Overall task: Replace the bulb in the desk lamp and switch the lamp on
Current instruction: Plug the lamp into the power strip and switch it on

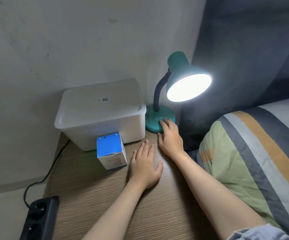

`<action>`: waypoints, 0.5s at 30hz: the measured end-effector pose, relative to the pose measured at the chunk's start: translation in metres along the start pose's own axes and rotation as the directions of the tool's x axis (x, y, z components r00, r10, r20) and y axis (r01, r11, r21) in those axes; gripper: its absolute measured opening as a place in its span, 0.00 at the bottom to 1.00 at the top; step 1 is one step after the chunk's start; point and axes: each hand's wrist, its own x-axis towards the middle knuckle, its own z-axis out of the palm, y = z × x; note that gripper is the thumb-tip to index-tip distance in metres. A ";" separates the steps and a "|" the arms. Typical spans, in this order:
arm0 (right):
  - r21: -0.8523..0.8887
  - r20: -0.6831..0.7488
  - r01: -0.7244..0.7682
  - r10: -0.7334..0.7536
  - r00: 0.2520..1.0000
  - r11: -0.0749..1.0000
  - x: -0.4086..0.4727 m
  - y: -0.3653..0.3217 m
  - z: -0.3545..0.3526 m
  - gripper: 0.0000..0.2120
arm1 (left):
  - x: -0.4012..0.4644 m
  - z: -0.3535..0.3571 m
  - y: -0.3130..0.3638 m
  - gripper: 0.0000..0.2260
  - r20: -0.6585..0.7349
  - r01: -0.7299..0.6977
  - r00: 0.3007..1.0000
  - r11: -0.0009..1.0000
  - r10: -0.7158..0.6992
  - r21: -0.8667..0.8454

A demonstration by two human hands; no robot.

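A teal desk lamp (178, 66) with a black gooseneck stands at the back right of the wooden table (105, 196). Its shade glows bright white; the bulb inside is lost in the glare. My right hand (170, 135) rests on the lamp's round base (151, 118), fingertips on the switch area by the white lettering. My left hand (145, 163) lies flat on the table, fingers spread, holding nothing. A blue and white bulb box (110, 150) stands upright just left of my left hand.
A white lidded plastic bin (100, 111) sits at the back, touching the bulb box. A black power strip (40, 217) with its cable hangs at the table's left edge. A striped pillow (254, 153) and dark headboard (244, 49) border the right side.
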 end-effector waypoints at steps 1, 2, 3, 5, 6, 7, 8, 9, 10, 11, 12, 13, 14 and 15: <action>-0.003 0.000 0.000 0.000 1.000 1.000 0.000 0.000 0.000 0.25 | 0.000 0.000 0.000 0.36 0.000 0.001 1.000 1.000 -0.001 0.001; -0.005 -0.001 0.000 0.000 1.000 1.000 0.000 0.000 0.000 0.25 | 0.000 0.001 0.000 0.35 -0.003 0.002 1.000 1.000 -0.002 0.000; -0.008 -0.001 0.000 0.000 1.000 1.000 0.000 0.000 0.000 0.25 | 0.000 0.001 0.000 0.35 -0.007 0.002 1.000 1.000 -0.002 -0.001; -0.012 -0.002 0.000 0.000 1.000 1.000 0.000 0.000 0.000 0.25 | 0.000 0.001 0.000 0.35 -0.012 0.002 1.000 1.000 -0.002 -0.003; -0.014 -0.001 0.001 -0.001 1.000 1.000 0.000 0.000 0.000 0.25 | 0.000 0.001 0.000 0.35 -0.013 0.001 1.000 1.000 -0.001 -0.003; -0.016 -0.001 0.000 0.000 1.000 1.000 0.000 0.000 0.000 0.25 | 0.000 0.001 0.000 0.35 -0.014 0.001 1.000 1.000 -0.001 -0.003; -0.017 -0.001 0.000 0.000 1.000 1.000 0.000 0.000 0.000 0.25 | 0.000 0.001 0.000 0.35 -0.013 0.001 1.000 1.000 -0.001 -0.003; -0.017 -0.002 0.000 0.000 1.000 1.000 0.000 0.000 0.001 0.25 | 0.000 0.001 -0.001 0.35 -0.013 0.001 1.000 1.000 -0.001 -0.003; -0.016 -0.003 -0.001 0.001 1.000 1.000 0.000 0.000 0.001 0.25 | 0.000 0.000 -0.001 0.35 -0.011 0.001 1.000 1.000 -0.001 -0.004; -0.016 -0.005 -0.001 0.001 1.000 1.000 0.000 0.000 0.001 0.25 | 0.000 0.000 -0.001 0.35 -0.009 0.001 1.000 1.000 -0.001 -0.005; -0.017 -0.006 -0.001 0.000 1.000 1.000 0.000 0.001 0.001 0.25 | 0.000 0.000 -0.001 0.35 -0.007 0.002 1.000 1.000 -0.002 -0.005; -0.021 -0.006 0.000 0.000 1.000 1.000 0.000 0.001 0.001 0.25 | 0.000 0.000 -0.001 0.35 -0.006 0.001 1.000 1.000 -0.001 -0.003; -0.022 -0.007 0.001 -0.001 1.000 1.000 0.000 0.001 0.001 0.25 | 0.000 0.000 -0.001 0.35 -0.004 0.000 1.000 1.000 0.000 0.000; -0.023 -0.007 0.000 0.000 1.000 1.000 0.000 0.001 0.002 0.25 | 0.001 0.000 -0.001 0.35 -0.005 0.000 1.000 1.000 0.000 0.001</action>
